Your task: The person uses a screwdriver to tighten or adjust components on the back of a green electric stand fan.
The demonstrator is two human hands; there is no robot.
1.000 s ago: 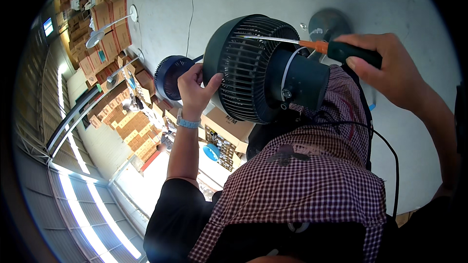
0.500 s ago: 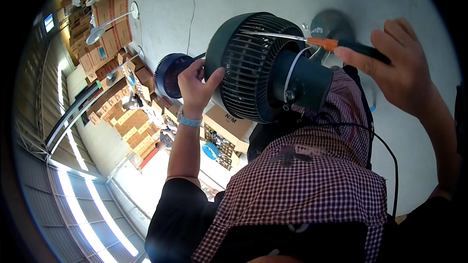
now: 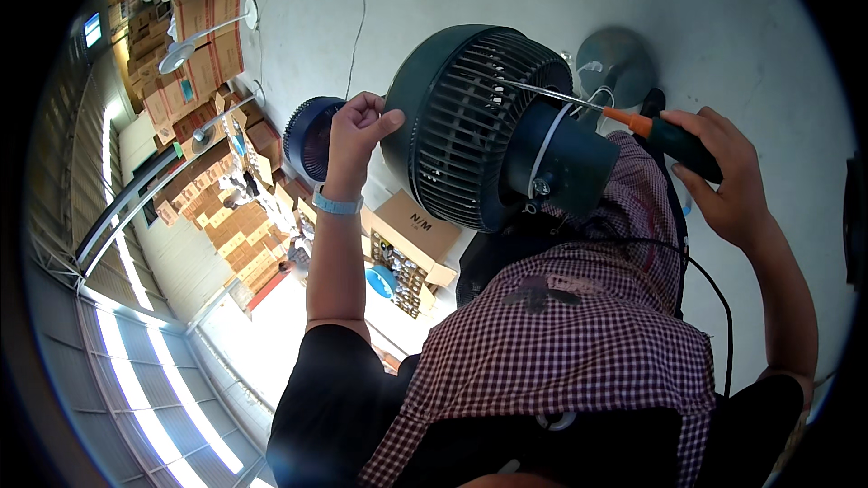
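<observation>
A dark green fan head (image 3: 461, 126) rests against my lap, its slatted rear grille and motor housing facing right. My right hand (image 3: 723, 163) is wrapped around the dark handle of a screwdriver (image 3: 644, 123) with an orange collar. The long shaft reaches left to the grille, its tip at the slats. My left hand (image 3: 360, 137), with a pale blue watch on the wrist, is at the fan's left rim, thumb against the housing and fingers curled. Part of that hold is hidden. A white cord (image 3: 547, 145) loops over the motor housing.
A round dark base (image 3: 617, 63) stands on the floor beyond the fan. A blue fan (image 3: 312, 138) sits to the left, near an open carton (image 3: 418, 224). Stacked cartons (image 3: 208, 14) are farther left. A black cable (image 3: 723, 294) hangs on my right.
My right hand has moved lower and the screwdriver now slopes down to the right. Its tip has shifted right along the grille. My left thumb has moved up and left to the rim.
</observation>
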